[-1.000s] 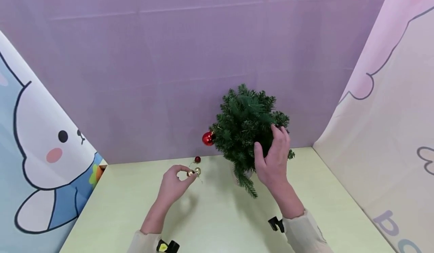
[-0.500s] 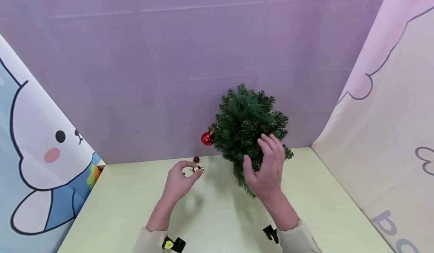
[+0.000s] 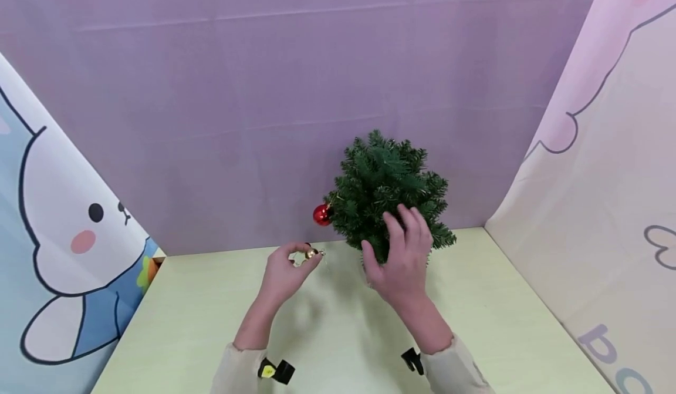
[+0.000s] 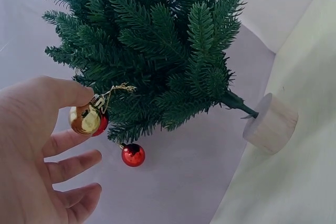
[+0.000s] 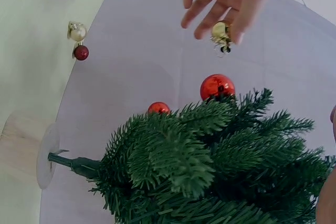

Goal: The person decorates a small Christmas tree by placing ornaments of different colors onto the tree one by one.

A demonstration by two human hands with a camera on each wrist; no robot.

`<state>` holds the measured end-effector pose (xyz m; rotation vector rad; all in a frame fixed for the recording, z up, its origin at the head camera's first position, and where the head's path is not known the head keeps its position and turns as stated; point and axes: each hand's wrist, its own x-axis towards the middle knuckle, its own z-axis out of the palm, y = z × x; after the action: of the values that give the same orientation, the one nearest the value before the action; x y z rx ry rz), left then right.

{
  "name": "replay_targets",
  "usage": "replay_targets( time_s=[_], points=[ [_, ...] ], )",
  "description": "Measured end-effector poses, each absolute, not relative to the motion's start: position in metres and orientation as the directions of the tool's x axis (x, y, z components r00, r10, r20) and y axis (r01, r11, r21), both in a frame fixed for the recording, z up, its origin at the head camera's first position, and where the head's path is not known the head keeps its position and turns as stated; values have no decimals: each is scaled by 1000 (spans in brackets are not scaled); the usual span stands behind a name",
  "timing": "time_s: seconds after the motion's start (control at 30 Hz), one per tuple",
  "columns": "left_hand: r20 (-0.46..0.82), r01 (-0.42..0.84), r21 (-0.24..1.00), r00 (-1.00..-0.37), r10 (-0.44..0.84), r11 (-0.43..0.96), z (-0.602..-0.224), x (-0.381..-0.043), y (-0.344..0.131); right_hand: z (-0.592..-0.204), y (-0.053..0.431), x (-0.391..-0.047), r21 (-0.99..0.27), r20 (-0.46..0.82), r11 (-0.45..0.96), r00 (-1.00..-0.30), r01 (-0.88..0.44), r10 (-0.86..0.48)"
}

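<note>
My left hand (image 3: 282, 273) pinches a small gold Christmas bauble (image 4: 84, 120) between thumb and index finger, its gold hanging loop (image 4: 119, 88) sticking out past the fingertips. The other fingers of that hand are loosely spread. A small artificial Christmas tree (image 3: 385, 174) stands at the back of the table, to the right of this hand. My right hand (image 3: 404, 268) holds nothing; its fingers are spread and overlap the tree's front branches in the head view. Two shiny red baubles hang on the tree's left side, a larger one (image 5: 217, 87) and a smaller one (image 5: 158, 108).
On the table (image 3: 200, 323) by the back lie a pale gold bauble (image 5: 78, 32) and a dark red one (image 5: 81, 52), mostly hidden by the left hand in the head view. The tree's round wooden base (image 4: 273, 124) rests near the purple backdrop (image 3: 237, 118). Printed cloths flank both sides.
My left hand has moved right and slightly up with the gold bauble, closer to the tree. The right hand has shifted left and a little lower across the tree's front.
</note>
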<state>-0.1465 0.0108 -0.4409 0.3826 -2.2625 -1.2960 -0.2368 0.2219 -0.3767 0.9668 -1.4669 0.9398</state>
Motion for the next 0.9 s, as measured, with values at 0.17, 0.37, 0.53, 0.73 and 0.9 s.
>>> replay_targets(
  time_s=[0.17, 0.37, 0.53, 0.73, 0.9],
  points=[
    [289, 13, 857, -839, -460, 515, -437, -151, 11, -357, 228, -251, -154, 985, 422, -171, -894, -2],
    [323, 48, 848, -836, -444, 528, -433, -154, 9, -339, 233, -264, -259, 921, 467, -362, -846, -144],
    [333, 77, 856, -839, -431, 511, -432, -158, 7, -342, 233, -270, -288, 861, 509, -452, -811, -232],
    [323, 97, 875, -846, -425, 474, -429, -160, 8, -346, 233, -271, -333, 808, 549, -532, -766, -253],
    [309, 89, 882, -851, -424, 463, -423, -163, 11, -345, 232, -269, -403, 777, 540, -588, -739, -225]
  ],
)
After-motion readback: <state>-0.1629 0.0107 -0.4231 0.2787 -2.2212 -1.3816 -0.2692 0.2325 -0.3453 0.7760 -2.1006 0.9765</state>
